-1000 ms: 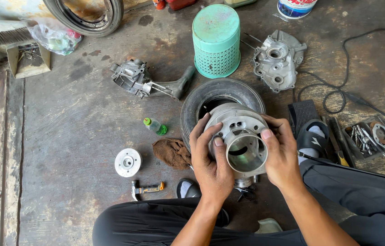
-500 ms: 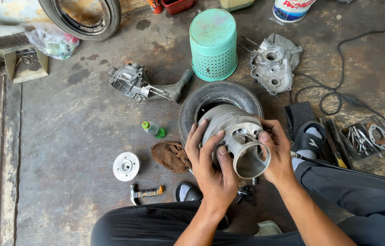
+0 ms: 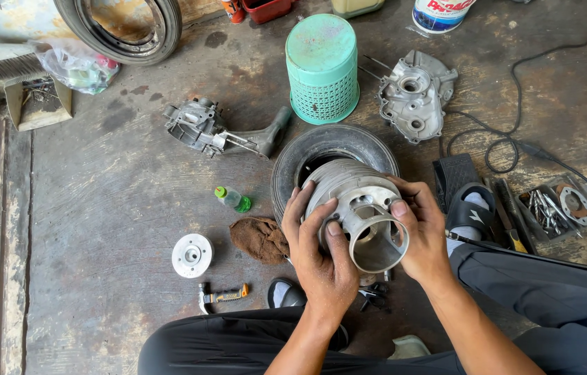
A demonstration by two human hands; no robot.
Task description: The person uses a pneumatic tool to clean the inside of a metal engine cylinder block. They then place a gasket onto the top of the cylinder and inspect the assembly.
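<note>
over the small tyre [image 3: 293, 167] near the middle of the floor, we've got both hands on a finned metal engine cylinder [image 3: 359, 208], its open sleeve end tilted toward the cam. our left hand [image 3: 321, 257] wraps the near-left side w/ fingers spread up along the fins, thumb pressed on the flange; our right hand [image 3: 422, 232] grips the right side, thumb on the top edge of the flange by the sleeve mouth. both hands clasped on the cylinder, it's held up off the floor just above the tyre's near rim. just left of the left hand lies a brown rag [image 3: 259, 239], and a bit farther left a small clear bottle w/ green cap [image 3: 232, 199]. farther left again, a round metal disc part [image 3: 192, 255], w/ a small orange-handled tool [image 3: 224, 296] near it. on the far side of the tyre stands an upturned green plastic basket [image 3: 323, 66]; right of that a grey engine case half [image 3: 415, 94], left of it another casing w/ an arm [image 3: 220, 132]. at right, a tray of gaskets & bits [image 3: 557, 207] beside a black sandal [image 3: 467, 208], and a black cable [image 3: 516, 104] snakes across the floor. far left, a bigger tyre [image 3: 120, 28] & a plastic bag [image 3: 75, 66]. our dark trousers [image 3: 550, 292] fill the near edge.
</note>
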